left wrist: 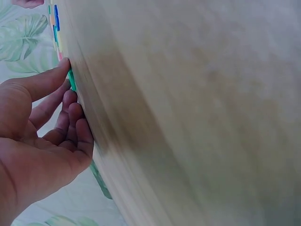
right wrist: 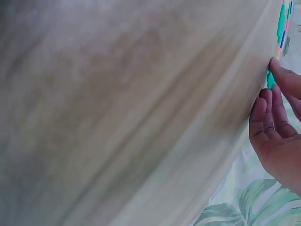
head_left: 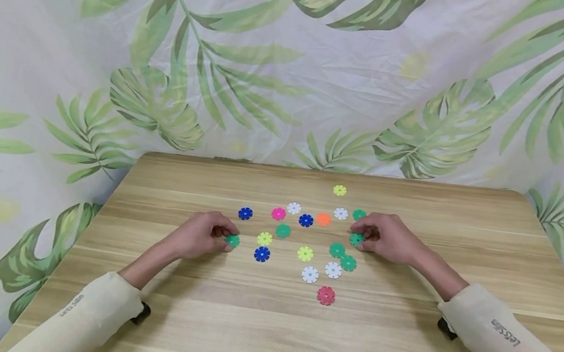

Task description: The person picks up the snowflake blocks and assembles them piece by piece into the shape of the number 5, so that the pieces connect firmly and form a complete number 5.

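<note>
Green disc (head_left: 233, 241), notched at the rim, sits at the left end of a loose scatter on the wooden table (head_left: 241, 325), and I see the left hand (head_left: 203, 235) clamped on it — thumb on one side, fingers on the other. To its right, I make out a blue disc (head_left: 245, 213) set farther back, then a yellow disc (head_left: 265, 238) with another blue disc (head_left: 262, 254) just in front. Toward the middle lie a pink disc (head_left: 279, 214), a white disc (head_left: 294, 208) and an orange disc (head_left: 324, 219); a red disc (head_left: 326, 295) lies nearest me. Two green discs (head_left: 337, 250) rest close together farther right. Beyond them, the right hand (head_left: 388, 237) pinches a further green disc (head_left: 356, 240) between thumb and fingers — one more green disc (head_left: 359, 215) lies just behind.
</note>
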`<state>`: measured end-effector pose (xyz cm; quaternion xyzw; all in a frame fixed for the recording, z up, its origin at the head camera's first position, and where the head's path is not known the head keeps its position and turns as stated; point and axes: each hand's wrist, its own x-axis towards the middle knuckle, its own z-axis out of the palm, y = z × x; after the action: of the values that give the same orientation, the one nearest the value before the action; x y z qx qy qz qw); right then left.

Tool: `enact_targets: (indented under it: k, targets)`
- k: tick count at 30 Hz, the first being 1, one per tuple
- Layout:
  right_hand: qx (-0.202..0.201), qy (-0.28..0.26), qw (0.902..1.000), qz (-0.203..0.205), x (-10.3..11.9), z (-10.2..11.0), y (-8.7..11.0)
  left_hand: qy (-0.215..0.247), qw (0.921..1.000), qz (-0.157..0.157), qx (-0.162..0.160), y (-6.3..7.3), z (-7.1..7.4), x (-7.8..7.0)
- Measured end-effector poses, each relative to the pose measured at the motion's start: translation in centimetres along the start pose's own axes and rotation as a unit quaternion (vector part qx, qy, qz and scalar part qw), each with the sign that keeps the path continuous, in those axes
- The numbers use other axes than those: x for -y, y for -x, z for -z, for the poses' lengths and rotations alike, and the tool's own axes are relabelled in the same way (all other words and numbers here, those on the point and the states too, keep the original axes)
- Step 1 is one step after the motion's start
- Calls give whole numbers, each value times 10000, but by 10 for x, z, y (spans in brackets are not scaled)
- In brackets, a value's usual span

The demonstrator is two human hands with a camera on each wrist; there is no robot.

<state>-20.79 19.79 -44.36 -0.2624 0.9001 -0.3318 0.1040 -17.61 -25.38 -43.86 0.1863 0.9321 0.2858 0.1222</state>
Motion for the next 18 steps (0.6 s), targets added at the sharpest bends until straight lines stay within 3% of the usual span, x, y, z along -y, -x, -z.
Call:
enact_targets:
  k: [8,18]
  targets:
    - [-11,-19,9999,-100,1,1,4,97,9997,191,126,-1,0,-5]
    - [-151,-1,9996,-239,4,5,10,165,9998,103,-31,1,-3,-7]
